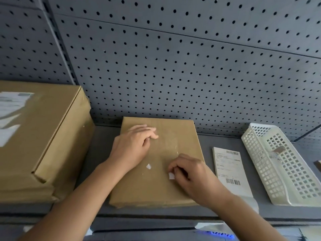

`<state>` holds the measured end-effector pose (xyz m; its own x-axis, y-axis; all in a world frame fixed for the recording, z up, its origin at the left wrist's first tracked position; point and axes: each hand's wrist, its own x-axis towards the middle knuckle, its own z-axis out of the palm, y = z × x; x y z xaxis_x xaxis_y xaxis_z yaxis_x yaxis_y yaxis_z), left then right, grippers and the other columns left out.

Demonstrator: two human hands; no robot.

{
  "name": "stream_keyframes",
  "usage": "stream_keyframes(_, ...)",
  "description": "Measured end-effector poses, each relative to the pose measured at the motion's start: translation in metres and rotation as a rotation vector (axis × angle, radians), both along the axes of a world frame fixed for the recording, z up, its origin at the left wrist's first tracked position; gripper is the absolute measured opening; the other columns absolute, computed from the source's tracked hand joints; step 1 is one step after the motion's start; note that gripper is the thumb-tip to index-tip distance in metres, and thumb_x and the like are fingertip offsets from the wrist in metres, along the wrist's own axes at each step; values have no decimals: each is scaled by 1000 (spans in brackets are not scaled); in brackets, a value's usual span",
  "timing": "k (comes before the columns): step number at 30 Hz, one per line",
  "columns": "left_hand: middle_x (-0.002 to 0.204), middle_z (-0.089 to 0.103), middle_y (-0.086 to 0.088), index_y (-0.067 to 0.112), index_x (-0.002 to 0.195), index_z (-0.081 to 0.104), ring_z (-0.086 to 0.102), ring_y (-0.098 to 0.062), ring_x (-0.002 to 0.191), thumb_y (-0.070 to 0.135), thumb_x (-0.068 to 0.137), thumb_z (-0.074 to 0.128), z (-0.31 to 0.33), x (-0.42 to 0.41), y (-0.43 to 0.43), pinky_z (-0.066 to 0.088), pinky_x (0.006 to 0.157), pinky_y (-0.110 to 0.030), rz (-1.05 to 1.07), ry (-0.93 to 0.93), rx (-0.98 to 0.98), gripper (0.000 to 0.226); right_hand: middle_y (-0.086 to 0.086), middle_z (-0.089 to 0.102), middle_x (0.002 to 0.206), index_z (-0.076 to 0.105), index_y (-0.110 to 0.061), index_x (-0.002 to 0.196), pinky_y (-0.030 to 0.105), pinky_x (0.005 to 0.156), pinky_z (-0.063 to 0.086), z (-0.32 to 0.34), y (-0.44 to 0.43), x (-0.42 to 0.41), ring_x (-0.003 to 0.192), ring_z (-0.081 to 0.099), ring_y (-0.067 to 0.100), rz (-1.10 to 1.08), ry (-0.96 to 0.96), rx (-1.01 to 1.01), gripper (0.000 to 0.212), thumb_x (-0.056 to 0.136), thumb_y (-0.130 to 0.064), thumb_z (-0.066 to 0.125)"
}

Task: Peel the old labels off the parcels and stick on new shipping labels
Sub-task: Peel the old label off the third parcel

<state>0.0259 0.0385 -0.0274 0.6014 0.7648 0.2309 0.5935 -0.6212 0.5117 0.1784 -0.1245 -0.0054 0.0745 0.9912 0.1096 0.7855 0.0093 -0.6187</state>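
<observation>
Our left hand (133,145) rests with loose fingers on the far left of the parcel (177,133), our right hand (190,173) pinches a white label scrap (171,176) at its near right, and its long side runs away from us.

At nine o'clock a large cardboard box (43,136) runs off the left edge. The white label (10,108) on its top is blurred and cropped, its print unreadable. At the centre, the left hand (133,145) rests on a flat parcel (156,186), its fingertips smeared by motion. At five o'clock from it, the right hand (189,173) partly covers the white scrap (171,176) it pinches. At three o'clock a label sheet (229,169) bears print too small to read; the right forearm hides its near end. The basket (251,153) beyond holds a brown thing (279,150), unclear. At six o'clock lies blurred paper (212,226).
</observation>
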Motion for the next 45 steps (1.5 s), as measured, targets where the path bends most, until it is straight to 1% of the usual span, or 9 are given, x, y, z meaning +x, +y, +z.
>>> stream_keyframes(9,129,57,34,40,105,71,38,13,132,16,96,51,-1,-2,1,41,83,-17,-11,5,3,33,-12,58,82,65,-22,81,23,66,47,-7,-1,-5,71,56,7,-33,-29,54,19,85,-10,51)
stream_keyframes(14,128,59,33,39,104,72,39,12,131,15,95,52,-2,-1,2,49,87,-23,-9,-9,9,33,-14,60,84,70,-17,88,9,67,40,-9,-2,-4,72,55,1,-47,-13,97,20,87,-3,56)
stream_keyframes(21,129,57,34,39,105,71,38,13,132,14,96,51,-1,-2,1,45,85,-21,-11,6,10,34,-12,59,80,66,-20,79,20,62,45,-13,-2,-6,68,53,3,-51,-36,113,18,85,-14,50)
stream_keyframes(27,128,59,34,40,103,72,39,12,131,14,96,52,-1,0,0,41,81,-18,1,1,7,34,-15,58,81,69,-18,85,7,62,35,-15,-2,-6,66,49,-5,-70,-33,129,18,86,-7,55)
stream_keyframes(32,127,59,35,40,103,72,40,13,130,13,95,52,-2,-1,0,43,80,-20,5,-7,5,34,-13,58,79,66,-18,79,13,60,39,-17,-2,-6,65,50,-1,-72,-37,115,17,85,-12,51)
stream_keyframes(37,128,58,34,40,104,71,39,12,131,14,96,51,-2,0,1,45,82,-22,0,0,6,34,-13,60,82,67,-18,84,14,63,41,-14,-2,-5,68,55,4,-78,-12,136,20,88,-4,54)
stream_keyframes(41,129,57,35,41,105,71,38,13,132,14,96,51,-2,-1,1,44,83,-21,3,12,8,35,-13,57,79,64,-19,78,15,61,41,-14,-3,-6,67,52,3,-47,-27,116,18,86,-13,49)
stream_keyframes(43,129,57,35,41,106,71,38,12,132,14,97,50,-2,-1,1,43,83,-20,-2,14,8,35,-13,59,82,65,-20,82,19,64,45,-12,-5,-4,69,56,7,-53,3,118,18,88,-8,53)
stream_keyframes(45,129,57,35,40,106,71,38,12,132,14,97,51,-1,-1,1,43,83,-20,-2,14,11,34,-14,61,85,68,-20,88,16,64,43,-10,-5,-2,69,56,7,-54,22,122,19,89,-4,57)
